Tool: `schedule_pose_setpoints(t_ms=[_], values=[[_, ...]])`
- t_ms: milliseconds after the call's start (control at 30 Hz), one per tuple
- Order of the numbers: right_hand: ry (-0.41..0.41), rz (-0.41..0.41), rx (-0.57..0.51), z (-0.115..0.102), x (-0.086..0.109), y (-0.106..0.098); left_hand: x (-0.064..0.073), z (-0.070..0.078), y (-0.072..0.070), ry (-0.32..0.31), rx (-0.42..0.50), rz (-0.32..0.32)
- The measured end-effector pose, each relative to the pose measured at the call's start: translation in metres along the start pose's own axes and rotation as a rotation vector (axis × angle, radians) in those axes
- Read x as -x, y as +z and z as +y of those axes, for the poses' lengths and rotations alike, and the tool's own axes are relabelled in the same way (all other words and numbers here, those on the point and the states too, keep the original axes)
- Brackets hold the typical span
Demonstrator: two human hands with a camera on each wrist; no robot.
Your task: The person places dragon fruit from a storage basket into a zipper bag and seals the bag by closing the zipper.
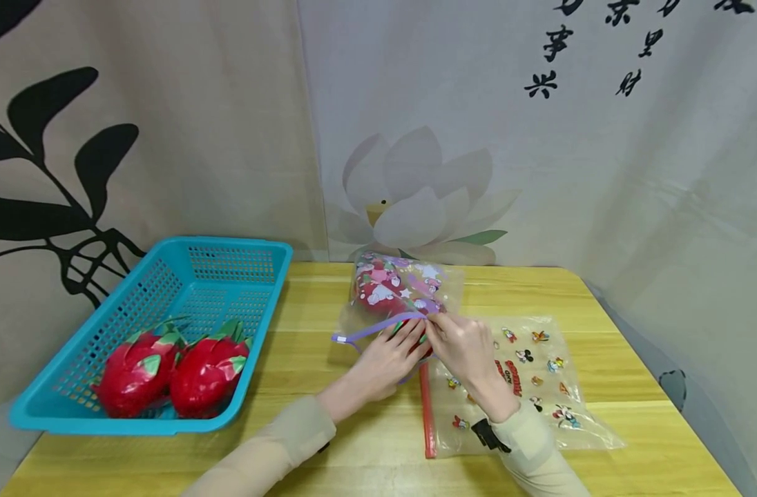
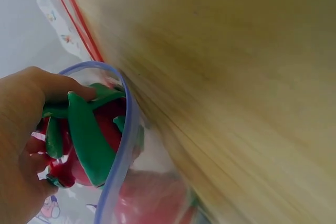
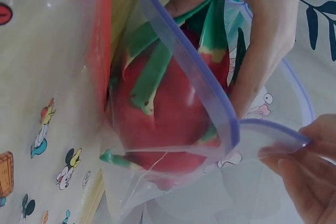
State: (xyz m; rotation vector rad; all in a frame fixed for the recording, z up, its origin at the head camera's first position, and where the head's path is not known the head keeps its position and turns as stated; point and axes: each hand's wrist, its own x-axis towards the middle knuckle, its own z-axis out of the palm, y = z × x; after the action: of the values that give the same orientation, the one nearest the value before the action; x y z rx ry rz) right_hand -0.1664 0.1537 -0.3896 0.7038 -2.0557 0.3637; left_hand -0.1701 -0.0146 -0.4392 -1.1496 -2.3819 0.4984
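Observation:
A clear zip bag (image 1: 428, 273) with a purple rim and cartoon prints lies at the middle of the table. Inside its mouth my left hand (image 1: 381, 369) grips a red dragon fruit (image 3: 173, 93) by its green-leaved end, fingers and thumb around the leaves (image 2: 92, 140). Another red fruit (image 2: 152, 198) shows through the plastic deeper in the bag. With thumb and fingertips, my right hand (image 1: 468, 348) pinches the purple rim (image 3: 273, 129) at one side of the opening, which stands spread around the fruit.
On the left stands a blue perforated basket (image 1: 273, 304) with two dragon fruits (image 1: 136, 376) in its near end. Flat on the table (image 1: 366, 455), partly under my right forearm, is another clear bag (image 1: 540, 386) with a red zip edge. A printed curtain (image 1: 229, 124) hangs behind.

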Motion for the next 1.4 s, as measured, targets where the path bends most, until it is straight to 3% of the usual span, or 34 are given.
schedule_pose_setpoints(t_ms=[367, 600, 800, 900, 1200, 1300, 1400], values=[[0.042, -0.020, -0.025, 0.003, 0.000, -0.001, -0.004, 0.003, -0.003, -0.017, 0.040, -0.066], [0.070, -0.044, -0.042, 0.002, 0.000, 0.000, -0.008, 0.007, -0.005, 0.051, -0.082, -0.082], [0.065, -0.042, -0.045, 0.003, 0.001, 0.002, -0.013, 0.008, -0.005, 0.050, -0.129, -0.063], [0.049, -0.033, -0.039, 0.004, 0.001, 0.002, -0.017, 0.007, -0.005, 0.033, -0.093, -0.072], [0.055, -0.032, -0.057, 0.005, 0.001, -0.001, -0.022, 0.005, -0.011, -0.042, 0.063, -0.195], [0.074, -0.044, -0.066, 0.007, -0.001, -0.003, -0.019, 0.005, -0.009, -0.062, 0.142, -0.160], [0.087, -0.054, -0.067, 0.009, -0.002, -0.004, -0.012, 0.006, -0.004, -0.100, 0.211, -0.037]])
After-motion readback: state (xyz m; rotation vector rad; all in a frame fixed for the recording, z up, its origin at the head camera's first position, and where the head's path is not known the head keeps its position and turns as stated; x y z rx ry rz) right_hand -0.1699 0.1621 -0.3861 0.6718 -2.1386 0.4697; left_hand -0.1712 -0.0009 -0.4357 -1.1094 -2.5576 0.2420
